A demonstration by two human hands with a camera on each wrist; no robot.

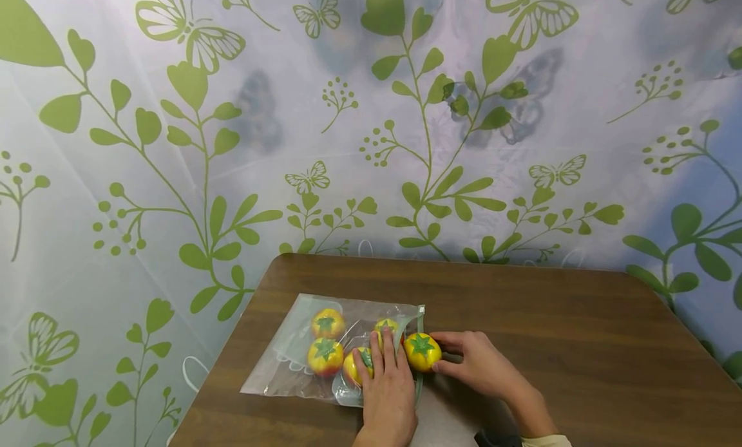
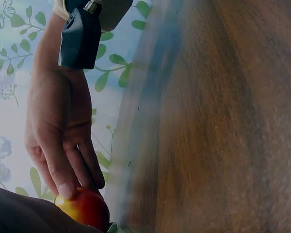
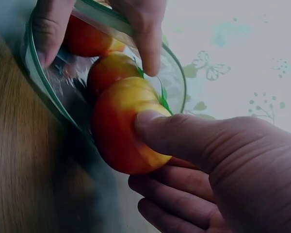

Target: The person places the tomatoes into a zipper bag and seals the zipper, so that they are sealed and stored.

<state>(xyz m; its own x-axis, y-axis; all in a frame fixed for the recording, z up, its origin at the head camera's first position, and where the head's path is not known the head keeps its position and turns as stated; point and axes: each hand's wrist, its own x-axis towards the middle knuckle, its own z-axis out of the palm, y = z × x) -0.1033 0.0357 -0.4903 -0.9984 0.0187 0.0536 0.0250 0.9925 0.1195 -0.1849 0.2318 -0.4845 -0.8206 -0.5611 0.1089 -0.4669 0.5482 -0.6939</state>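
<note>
A clear zip bag (image 1: pixel 278 363) lies on the table with several yellow-and-red tomatoes (image 1: pixel 325 355) inside, each with a green star-shaped top. My left hand (image 1: pixel 387 392) holds the bag near its mouth, fingers spread over the upper film. In the right wrist view its thumb (image 3: pixel 47 34) is at one side of the green zip rim (image 3: pixel 58 104). Between thumb and fingers my right hand (image 1: pixel 484 363) pinches another tomato (image 1: pixel 422 351) right at the mouth. The left wrist view shows the same tomato (image 2: pixel 87 209) below the right hand's fingertips.
The brown wooden table (image 1: pixel 556 331) extends to the right and behind the bag. A pale curtain (image 1: pixel 324 144) with green leaves and butterflies hangs behind it. A dark wrist device (image 2: pixel 80 41) sits on the right wrist, beside a light sleeve.
</note>
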